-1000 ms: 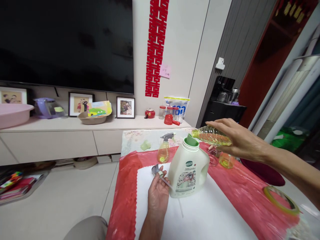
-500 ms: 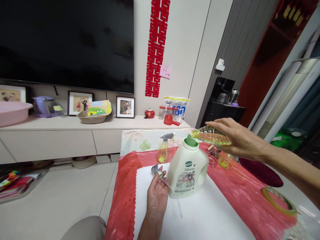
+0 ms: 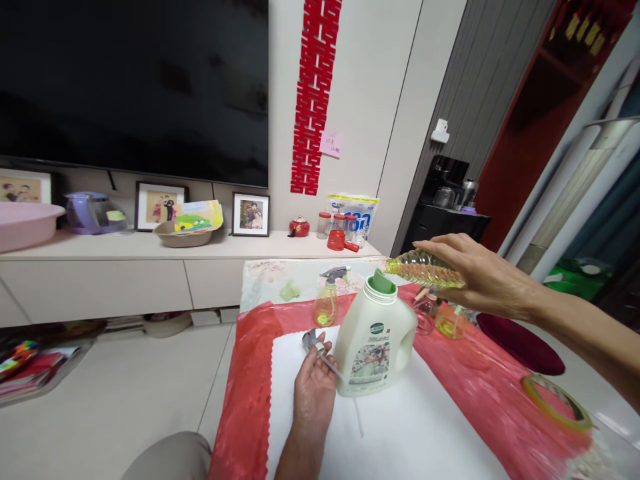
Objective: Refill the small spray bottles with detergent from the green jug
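My right hand [image 3: 470, 272] is closed around a clear ribbed bottle [image 3: 425, 268] with a yellowish tint. It lies nearly level, its mouth at the green spout of a pale green detergent jug [image 3: 377, 343]. The jug stands upright and uncapped on a white sheet [image 3: 420, 427]. Palm up beside the jug, my left hand [image 3: 316, 383] holds a grey spray nozzle [image 3: 314, 341] with a thin dip tube. Another thin tube [image 3: 359, 417] shows on the sheet before the jug. Behind stands a yellow spray bottle [image 3: 326, 305] with its trigger head on.
Red plastic [image 3: 250, 400] covers the table under the sheet. To the right are an orange-tinted bottle [image 3: 451, 323], a pinkish clear bottle [image 3: 426, 317] and a tape roll [image 3: 557, 400]. A dark red stool [image 3: 520, 343] is beyond the table edge. A long cabinet [image 3: 100, 283] runs behind.
The bottle in my right hand has shifted very slightly right, its mouth still by the jug's spout. My left hand stays in place with the spray nozzle.
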{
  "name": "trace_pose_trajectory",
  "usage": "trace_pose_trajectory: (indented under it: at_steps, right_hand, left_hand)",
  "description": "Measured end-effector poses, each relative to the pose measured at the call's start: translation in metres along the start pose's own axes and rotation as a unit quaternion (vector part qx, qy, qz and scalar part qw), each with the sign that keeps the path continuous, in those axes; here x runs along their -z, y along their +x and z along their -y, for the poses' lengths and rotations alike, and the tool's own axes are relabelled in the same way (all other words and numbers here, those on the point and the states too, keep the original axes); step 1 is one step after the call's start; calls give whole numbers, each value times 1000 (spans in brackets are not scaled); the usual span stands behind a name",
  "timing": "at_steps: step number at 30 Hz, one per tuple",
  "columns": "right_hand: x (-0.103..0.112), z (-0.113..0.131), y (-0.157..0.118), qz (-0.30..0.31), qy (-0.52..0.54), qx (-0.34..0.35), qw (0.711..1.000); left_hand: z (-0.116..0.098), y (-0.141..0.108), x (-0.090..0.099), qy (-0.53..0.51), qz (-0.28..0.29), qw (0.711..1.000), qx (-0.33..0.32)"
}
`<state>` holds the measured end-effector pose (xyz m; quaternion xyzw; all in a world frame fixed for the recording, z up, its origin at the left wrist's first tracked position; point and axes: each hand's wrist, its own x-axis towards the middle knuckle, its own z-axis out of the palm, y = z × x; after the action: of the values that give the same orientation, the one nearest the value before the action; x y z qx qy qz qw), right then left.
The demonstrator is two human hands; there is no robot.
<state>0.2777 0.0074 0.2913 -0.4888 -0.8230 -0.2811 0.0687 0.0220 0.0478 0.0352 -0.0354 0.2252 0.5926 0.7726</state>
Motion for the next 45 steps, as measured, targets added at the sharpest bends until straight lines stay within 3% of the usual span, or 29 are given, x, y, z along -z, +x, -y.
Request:
trace_pose_trajectory:
  at_steps: [45]
  right_hand:
    - [15, 1, 4, 3, -31, 6, 1000]
  left_hand:
    - [1, 0, 1, 2, 13, 1000, -5]
